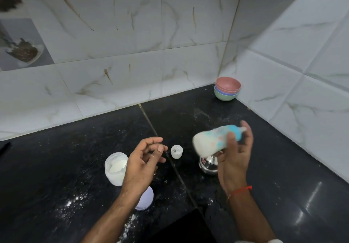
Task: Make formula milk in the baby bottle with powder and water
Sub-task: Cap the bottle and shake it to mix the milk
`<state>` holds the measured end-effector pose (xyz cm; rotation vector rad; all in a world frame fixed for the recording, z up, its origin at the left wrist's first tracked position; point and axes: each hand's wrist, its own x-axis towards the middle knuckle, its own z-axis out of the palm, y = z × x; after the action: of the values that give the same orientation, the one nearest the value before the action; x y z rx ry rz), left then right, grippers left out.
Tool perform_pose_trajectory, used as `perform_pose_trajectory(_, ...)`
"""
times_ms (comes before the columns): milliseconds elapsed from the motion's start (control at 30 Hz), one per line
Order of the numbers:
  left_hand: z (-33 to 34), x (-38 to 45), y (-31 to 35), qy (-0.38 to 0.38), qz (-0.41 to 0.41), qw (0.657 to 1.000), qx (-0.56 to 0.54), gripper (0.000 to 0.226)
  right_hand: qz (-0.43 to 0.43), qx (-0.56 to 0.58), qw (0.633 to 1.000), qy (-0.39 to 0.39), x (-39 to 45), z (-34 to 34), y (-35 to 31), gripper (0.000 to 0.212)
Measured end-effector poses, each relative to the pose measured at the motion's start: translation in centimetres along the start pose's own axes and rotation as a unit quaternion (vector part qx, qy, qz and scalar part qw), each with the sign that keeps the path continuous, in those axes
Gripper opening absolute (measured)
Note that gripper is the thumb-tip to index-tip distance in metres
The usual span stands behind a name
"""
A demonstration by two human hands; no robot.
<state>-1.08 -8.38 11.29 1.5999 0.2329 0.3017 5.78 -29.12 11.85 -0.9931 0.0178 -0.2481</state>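
Observation:
My right hand (235, 159) grips the baby bottle (211, 139), which lies nearly on its side in the air, blurred by motion, its blue collar and teat pointing right. White milk shows inside it. My left hand (143, 159) hovers with loosely curled fingers and holds nothing. Just left of that hand stands the open powder jar (115, 169) with white powder in it. The jar's pale lilac lid (146, 199) lies on the counter, partly hidden under my left forearm. A small white cap (177, 151) stands between my hands. Below the bottle sits a steel water pot (207, 165).
The black stone counter (75, 157) has spilled powder near its front edge. A stack of coloured bowls (227, 88) sits in the far corner against the tiled walls. A dark recess (185, 229) opens at the front edge between my forearms.

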Motion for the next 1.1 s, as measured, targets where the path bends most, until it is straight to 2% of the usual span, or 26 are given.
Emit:
perform_pose_trajectory(33,0.0,0.0,0.0,0.004,-0.002,1.0,-0.002,0.017,0.001,0.044,0.998,0.04,0.5,0.0,-0.3,0.061)
perform_pose_trajectory(67,-0.1,-0.1,-0.1,0.005,-0.006,1.0,-0.003,0.017,0.009,0.056,0.998,0.042,0.5,0.1,-0.2,0.059)
perform_pose_trajectory(133,0.0,-0.3,-0.3,0.001,-0.011,1.0,0.001,0.017,0.047,-0.019,0.998,-0.045,-0.5,0.0,0.5,0.065)
perform_pose_trajectory(200,0.1,-0.5,-0.4,-0.005,-0.011,1.0,0.002,0.018,0.071,-0.108,0.982,-0.135,-1.9,0.0,1.0,0.073)
perform_pose_trajectory(233,0.1,-0.4,-0.4,-0.005,-0.01,1.0,0.001,0.018,0.064,-0.105,0.984,-0.127,-1.9,-0.2,1.0,0.074)
perform_pose_trajectory(333,-0.1,-0.3,-0.2,0.005,-0.011,1.0,-0.006,0.017,0.068,0.064,0.995,0.028,-0.5,-0.1,0.5,0.068)
perform_pose_trajectory(367,-0.1,-0.2,-0.2,0.006,-0.012,1.0,-0.007,0.017,0.075,0.096,0.991,0.047,-0.5,0.0,0.6,0.068)
perform_pose_trajectory(400,-0.1,-0.3,-0.2,0.004,-0.012,1.0,-0.008,0.017,0.084,0.089,0.992,0.031,-0.8,0.0,1.0,0.07)
perform_pose_trajectory(467,-0.1,-0.3,-0.1,-0.001,-0.01,1.0,-0.01,0.018,0.115,-0.006,0.991,-0.063,-2.1,0.3,1.7,0.085)
perform_pose_trajectory(533,-0.1,-0.2,0.0,-0.001,-0.007,1.0,-0.013,0.018,0.108,-0.087,0.981,-0.134,-2.8,0.3,1.7,0.089)
perform_pose_trajectory(567,0.0,-0.2,0.1,0.001,-0.008,1.0,-0.014,0.019,0.089,-0.081,0.985,-0.125,-2.4,0.2,1.5,0.086)
perform_pose_trajectory(667,0.1,-0.1,0.1,0.0,-0.007,1.0,-0.009,0.018,0.083,0.067,0.994,-0.003,-1.2,0.6,0.9,0.075)
perform_pose_trajectory(700,0.1,-0.1,0.0,-0.002,-0.007,1.0,-0.008,0.018,0.084,0.071,0.994,-0.001,-1.2,0.7,1.0,0.077)
perform_pose_trajectory(800,0.2,-0.2,-0.1,-0.007,-0.005,1.0,-0.009,0.019,0.097,-0.089,0.981,-0.141,-2.6,0.8,1.7,0.079)
perform_pose_trajectory(833,0.2,-0.1,-0.1,-0.008,-0.004,1.0,-0.008,0.019,0.094,-0.111,0.976,-0.165,-2.9,0.6,1.7,0.077)
perform_pose_trajectory(867,0.1,0.0,-0.1,-0.008,-0.004,1.0,-0.007,0.019,0.081,-0.1,0.979,-0.155,-2.7,0.3,1.5,0.078)
perform_pose_trajectory(933,0.0,0.2,-0.2,-0.002,-0.001,1.0,-0.002,0.018,0.071,0.006,0.996,-0.056,-1.6,0.2,0.8,0.08)
perform_pose_trajectory(967,-0.1,0.2,-0.3,0.0,0.0,1.0,-0.001,0.018,0.072,0.056,0.996,-0.007,-1.2,0.3,0.6,0.075)
perform_pose_trajectory(1000,-0.1,0.2,-0.3,0.0,-0.002,1.0,0.0,0.018,0.071,0.065,0.995,0.011,-1.1,0.2,0.7,0.069)
perform_pose_trajectory(1033,0.0,0.3,-0.4,-0.001,-0.003,1.0,-0.001,0.018,0.076,0.035,0.996,-0.014,-1.4,0.3,0.9,0.066)
perform_pose_trajectory(1100,0.1,0.3,-0.5,-0.004,-0.002,1.0,-0.001,0.018,0.089,-0.106,0.98,-0.142,-2.5,0.5,1.7,0.068)
